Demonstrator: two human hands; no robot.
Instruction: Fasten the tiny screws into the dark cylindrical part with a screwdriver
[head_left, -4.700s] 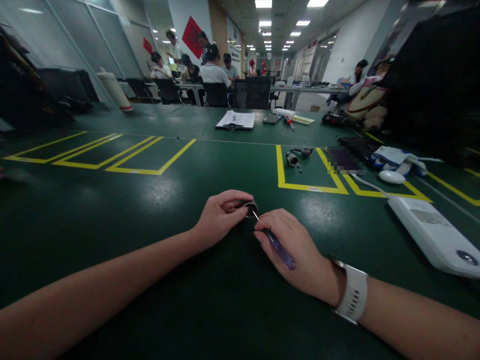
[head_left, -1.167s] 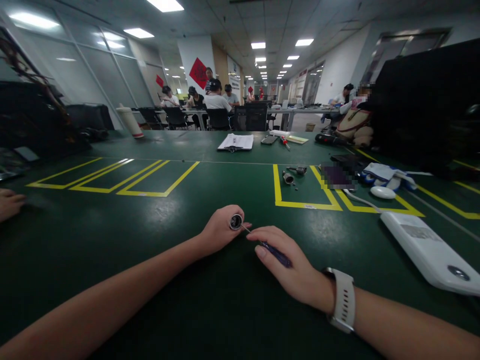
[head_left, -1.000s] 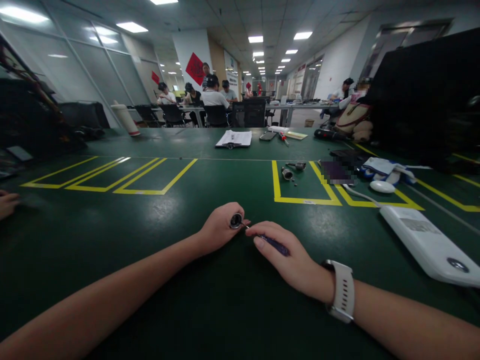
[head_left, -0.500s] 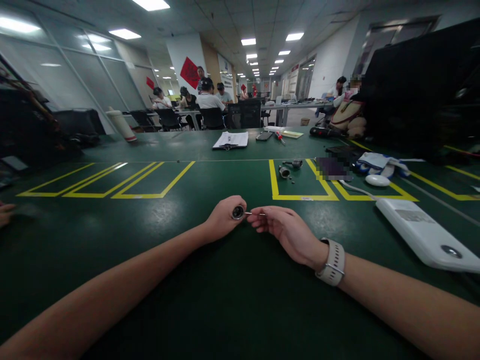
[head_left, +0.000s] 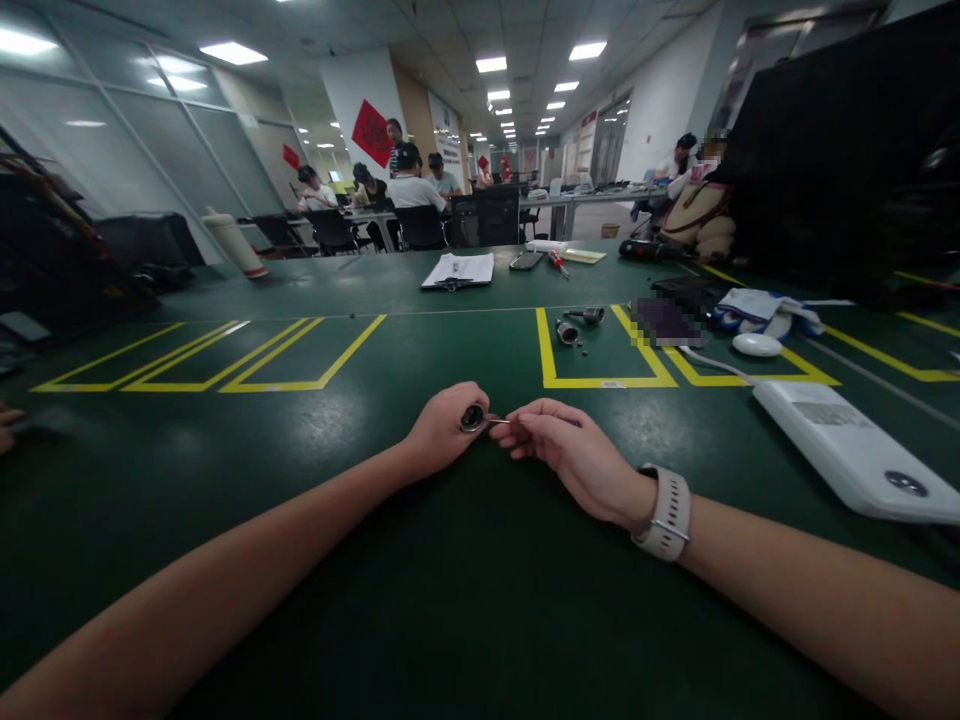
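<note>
My left hand (head_left: pixel 442 428) is wrapped round a small cylindrical metal part (head_left: pixel 472 418), its hollow round end facing me. Between the fingertips of my right hand (head_left: pixel 574 450) is a thin metal rod (head_left: pixel 499 420), pinched and pointing left. The rod's tip reaches the side of the metal part by my left thumb; whether it goes inside is hidden. A short dark end shows on the other side of my right fingers. Both hands are just above the green table (head_left: pixel 450 600).
Two metal parts (head_left: pixel 566 332) and tiny dark pieces lie in a yellow-taped box. To the right are a white power bank (head_left: pixel 855 450), a white mouse-like object (head_left: pixel 756 345) and gloves (head_left: pixel 765 312). A clipboard (head_left: pixel 457 270), phone (head_left: pixel 526 260) and red screwdriver (head_left: pixel 558 263) lie farther back.
The view has shifted slightly. The rod has tilted a little in my right fingers, and its dark end shows more. My left hand keeps its hold on the metal part.
</note>
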